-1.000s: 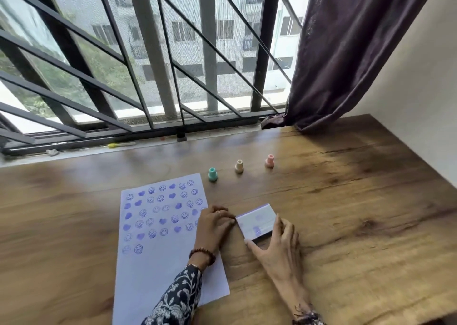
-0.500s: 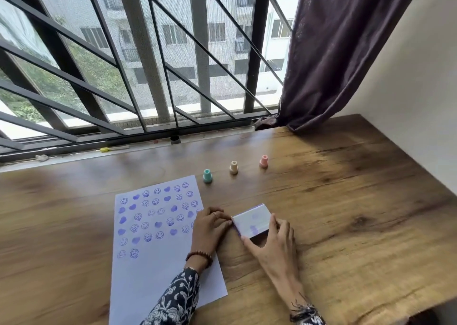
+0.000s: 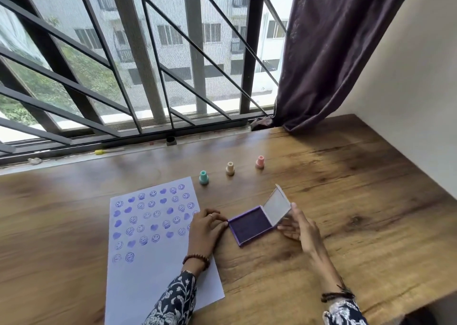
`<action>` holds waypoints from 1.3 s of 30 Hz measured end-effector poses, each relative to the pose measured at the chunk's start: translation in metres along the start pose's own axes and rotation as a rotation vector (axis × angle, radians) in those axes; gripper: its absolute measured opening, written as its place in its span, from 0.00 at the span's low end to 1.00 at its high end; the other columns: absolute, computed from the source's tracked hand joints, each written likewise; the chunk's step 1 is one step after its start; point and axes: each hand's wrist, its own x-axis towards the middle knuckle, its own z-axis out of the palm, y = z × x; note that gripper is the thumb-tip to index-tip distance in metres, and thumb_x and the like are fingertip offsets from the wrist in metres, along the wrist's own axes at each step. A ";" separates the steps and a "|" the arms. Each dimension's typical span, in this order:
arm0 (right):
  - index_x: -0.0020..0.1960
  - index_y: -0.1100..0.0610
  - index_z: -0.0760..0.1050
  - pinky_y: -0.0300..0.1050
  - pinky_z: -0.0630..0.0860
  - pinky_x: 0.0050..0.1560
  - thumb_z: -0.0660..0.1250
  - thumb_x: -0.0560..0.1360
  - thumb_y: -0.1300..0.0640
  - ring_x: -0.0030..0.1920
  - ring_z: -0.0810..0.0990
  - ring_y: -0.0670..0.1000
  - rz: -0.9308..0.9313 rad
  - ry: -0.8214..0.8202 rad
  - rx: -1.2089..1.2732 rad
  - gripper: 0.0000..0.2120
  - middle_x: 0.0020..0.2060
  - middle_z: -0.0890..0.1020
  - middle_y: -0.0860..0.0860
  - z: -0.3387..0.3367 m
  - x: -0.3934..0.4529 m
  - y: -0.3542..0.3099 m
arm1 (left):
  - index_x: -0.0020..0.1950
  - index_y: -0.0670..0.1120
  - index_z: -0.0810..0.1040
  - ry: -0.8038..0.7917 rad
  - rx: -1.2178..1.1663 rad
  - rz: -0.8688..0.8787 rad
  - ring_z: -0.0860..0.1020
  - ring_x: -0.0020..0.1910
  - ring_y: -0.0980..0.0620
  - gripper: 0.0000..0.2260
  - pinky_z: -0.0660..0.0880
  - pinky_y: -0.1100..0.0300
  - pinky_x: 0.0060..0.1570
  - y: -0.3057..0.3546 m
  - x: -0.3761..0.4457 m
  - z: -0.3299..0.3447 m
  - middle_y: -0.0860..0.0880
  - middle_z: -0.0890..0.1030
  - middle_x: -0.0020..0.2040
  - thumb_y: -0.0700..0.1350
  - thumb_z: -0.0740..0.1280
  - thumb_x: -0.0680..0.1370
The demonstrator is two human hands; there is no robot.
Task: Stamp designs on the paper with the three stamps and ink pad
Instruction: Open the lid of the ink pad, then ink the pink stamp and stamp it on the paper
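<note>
L hand (image 3: 207,228) pinches left corner of ink pad (image 3: 248,227); R hand (image 3: 300,225), fingers straight, props its lid (image 3: 277,207). Paper (image 3: 153,238), approx half stamped, lies just left. Lid shut 0.5 s ago, now up: ink exposed, so inking can resume w/ teal stamp (image 3: 203,177), beige stamp (image 3: 230,168), pink stamp (image 3: 260,161) standing behind.

One head-worn wide-angle view, forward and steeply down, close over the table (image 3: 346,201) (window (image 3: 173,52) straight ahead).
</note>
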 end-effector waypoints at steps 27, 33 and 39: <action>0.47 0.61 0.79 0.43 0.77 0.30 0.64 0.72 0.67 0.37 0.80 0.58 -0.156 0.484 -0.326 0.07 0.48 0.78 0.63 -0.008 0.035 0.012 | 0.40 0.45 0.79 -0.025 0.063 -0.044 0.74 0.46 0.52 0.03 0.66 0.65 0.45 -0.002 0.008 0.000 0.50 0.79 0.44 0.38 0.67 0.72; 0.48 0.56 0.79 0.46 0.72 0.45 0.66 0.73 0.63 0.50 0.77 0.58 -0.353 0.404 -0.499 0.06 0.50 0.80 0.58 0.019 0.059 -0.031 | 0.42 0.44 0.79 -0.153 0.037 -0.176 0.76 0.41 0.54 0.03 0.68 0.64 0.42 0.025 0.051 0.010 0.50 0.80 0.39 0.40 0.66 0.72; 0.56 0.55 0.76 0.53 0.76 0.53 0.68 0.71 0.61 0.50 0.79 0.57 -0.433 0.104 -0.538 0.14 0.54 0.79 0.56 0.057 0.116 -0.077 | 0.39 0.41 0.75 -0.376 -0.340 -0.365 0.73 0.26 0.55 0.07 0.69 0.68 0.26 0.062 0.109 0.047 0.48 0.75 0.28 0.34 0.62 0.75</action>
